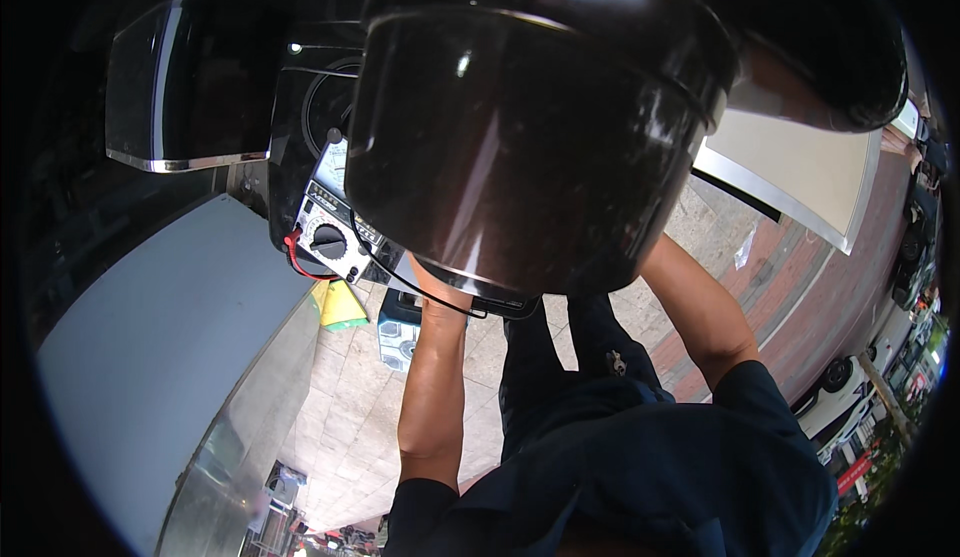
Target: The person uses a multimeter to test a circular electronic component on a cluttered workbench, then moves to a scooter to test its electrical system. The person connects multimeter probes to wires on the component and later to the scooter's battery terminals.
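Observation:
A large, glossy, dark round vessel (520,147) fills the upper middle, very close to the view. From its upper right side juts a dark handle-like part (850,67). My left forearm (432,387) runs up to its lower edge, and my right forearm (700,307) goes behind its right side. Both hands' fingers are hidden by the vessel, so I cannot tell what they hold. Beside the vessel's left side lies an analog multimeter (332,222) with a round dial knob. A red lead (293,252) is plugged into it, and a black lead (410,285) crosses my left wrist.
A black box-like appliance (190,87) with a silver edge is at upper left, above a pale panel (170,357). On the tiled floor are a blue-and-black case (398,337) and a yellow item (342,304). A beige panel (800,167) is at right; parked vehicles (840,397) stand beyond.

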A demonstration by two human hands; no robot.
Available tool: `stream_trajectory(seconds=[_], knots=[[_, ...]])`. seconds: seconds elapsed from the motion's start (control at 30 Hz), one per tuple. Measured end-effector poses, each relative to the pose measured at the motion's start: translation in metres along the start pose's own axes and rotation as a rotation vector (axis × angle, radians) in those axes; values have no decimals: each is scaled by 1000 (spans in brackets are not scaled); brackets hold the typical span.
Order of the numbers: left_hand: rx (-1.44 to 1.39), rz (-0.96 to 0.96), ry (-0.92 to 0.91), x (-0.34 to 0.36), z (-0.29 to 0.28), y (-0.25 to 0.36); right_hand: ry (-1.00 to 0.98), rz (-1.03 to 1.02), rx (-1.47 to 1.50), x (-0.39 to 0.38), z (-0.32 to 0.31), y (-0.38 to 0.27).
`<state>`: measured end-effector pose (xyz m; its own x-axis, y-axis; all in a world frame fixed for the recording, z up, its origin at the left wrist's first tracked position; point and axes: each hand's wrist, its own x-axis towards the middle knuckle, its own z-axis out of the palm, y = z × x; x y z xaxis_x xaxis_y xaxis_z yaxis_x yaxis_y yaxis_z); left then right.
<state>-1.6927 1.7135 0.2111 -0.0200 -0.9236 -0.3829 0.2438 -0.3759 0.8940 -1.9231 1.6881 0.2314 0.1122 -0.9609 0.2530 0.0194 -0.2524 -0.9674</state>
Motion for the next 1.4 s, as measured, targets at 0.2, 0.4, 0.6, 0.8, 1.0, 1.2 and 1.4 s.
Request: stream_trajectory(seconds=[0.2, 0.4, 0.6, 0.8, 1.0, 1.2, 1.4], knots=[[27, 49, 73, 5, 1, -6, -12, -40, -6, -2, -1, 3], [157, 134, 68, 4, 15, 9, -27, -46, -20, -6, -3, 4], [-334, -86, 230, 1, 32, 25, -36, -39, 28, -6, -3, 4], [582, 389, 73, 6, 19, 17, 6, 118, 114, -7, -3, -11], [925, 403, 76, 4, 27, 36, 32, 55, 52, -8, 2, -3], [938, 415, 22, 4, 40, 57, 32, -68, -78, 0, 3, -12], [932, 409, 1, 2, 33, 56, 39, -51, -9, 0, 3, -10]])
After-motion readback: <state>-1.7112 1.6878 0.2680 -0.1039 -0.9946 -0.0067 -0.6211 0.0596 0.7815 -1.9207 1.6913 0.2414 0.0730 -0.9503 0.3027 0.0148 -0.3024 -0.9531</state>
